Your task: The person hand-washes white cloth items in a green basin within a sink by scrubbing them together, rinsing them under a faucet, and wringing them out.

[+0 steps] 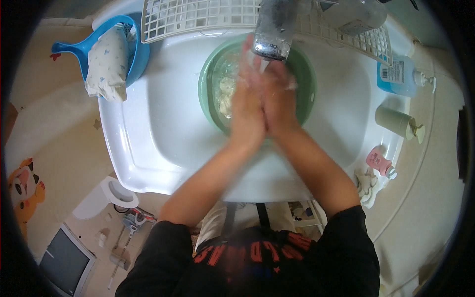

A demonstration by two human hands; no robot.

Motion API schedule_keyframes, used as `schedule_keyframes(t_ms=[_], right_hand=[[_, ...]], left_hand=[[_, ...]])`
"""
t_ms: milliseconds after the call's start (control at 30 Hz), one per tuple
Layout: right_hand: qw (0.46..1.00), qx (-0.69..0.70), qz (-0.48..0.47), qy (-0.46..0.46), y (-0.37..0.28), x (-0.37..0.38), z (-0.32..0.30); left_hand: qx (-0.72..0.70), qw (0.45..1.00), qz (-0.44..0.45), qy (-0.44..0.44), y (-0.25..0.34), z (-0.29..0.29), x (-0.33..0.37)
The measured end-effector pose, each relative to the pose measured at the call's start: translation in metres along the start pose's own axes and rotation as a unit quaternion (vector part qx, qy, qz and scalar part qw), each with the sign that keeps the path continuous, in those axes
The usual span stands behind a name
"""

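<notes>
My left hand (247, 111) and my right hand (279, 101) are pressed together, palm toward palm, under the tap (273, 42). Motion blurs their fingers, and I cannot make out anything between them. Below them a round green basin (204, 91) stands in the white sink (173, 126). Water is in the basin, and a pale, crumpled thing, perhaps a wet cloth (226, 96), lies at its left side, partly behind my left hand.
A white rack (198, 17) spans the sink's back edge. At the back left, a blue dipper (134, 64) holds a patterned cloth (108, 62). Along the right rim are a blue soap bottle (401, 76), a pale green pump bottle (395, 121), a pink bottle (378, 161) and a crumpled cloth (366, 188).
</notes>
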State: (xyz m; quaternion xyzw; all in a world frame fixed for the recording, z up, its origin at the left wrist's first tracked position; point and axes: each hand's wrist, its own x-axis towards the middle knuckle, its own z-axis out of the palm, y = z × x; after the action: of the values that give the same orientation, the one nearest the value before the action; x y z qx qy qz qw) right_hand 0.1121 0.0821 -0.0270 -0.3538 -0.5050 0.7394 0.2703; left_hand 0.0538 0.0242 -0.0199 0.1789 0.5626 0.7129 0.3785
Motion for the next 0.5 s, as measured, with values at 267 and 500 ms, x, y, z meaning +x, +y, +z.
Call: schedule_keyframes(t_ms=[267,500], right_hand=[[0.995,0.031,0.071,0.070,-0.010,-0.011,0.011],[0.979,0.155,0.076,0.113,0.006,-0.026,0.029]], left_hand=[[-0.067,0.996,-0.053,0.019,0.015,0.010,0.000],[-0.009,0.997,0.001,0.072,0.021,0.008,0.015]])
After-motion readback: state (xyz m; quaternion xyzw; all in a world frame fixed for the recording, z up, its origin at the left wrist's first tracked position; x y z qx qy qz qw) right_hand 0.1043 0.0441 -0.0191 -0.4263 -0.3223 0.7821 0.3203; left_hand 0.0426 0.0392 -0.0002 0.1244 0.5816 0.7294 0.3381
